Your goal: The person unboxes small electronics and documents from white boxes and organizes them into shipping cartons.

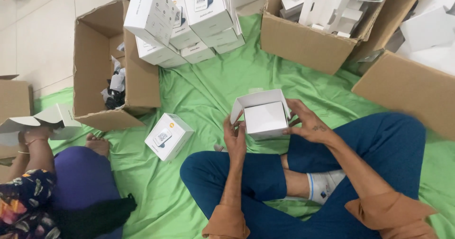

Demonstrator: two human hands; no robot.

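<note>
I sit cross-legged on a green cloth [204, 92] and hold a small white carton [264, 116] in front of me with both hands. Its top flaps stand open and a white insert shows inside. My left hand [234, 137] grips the carton's left side. My right hand [308, 123] holds its right side, fingers on the flap edge. A closed white box with a printed label [168, 135] lies on the cloth to the left of my knee.
A stack of closed white boxes [185, 21] stands at the back. An open cardboard box [102, 63] with dark parts is at left, another with white inserts [313, 30] at back right. A second person sits at lower left, holding a folded white carton [40, 120].
</note>
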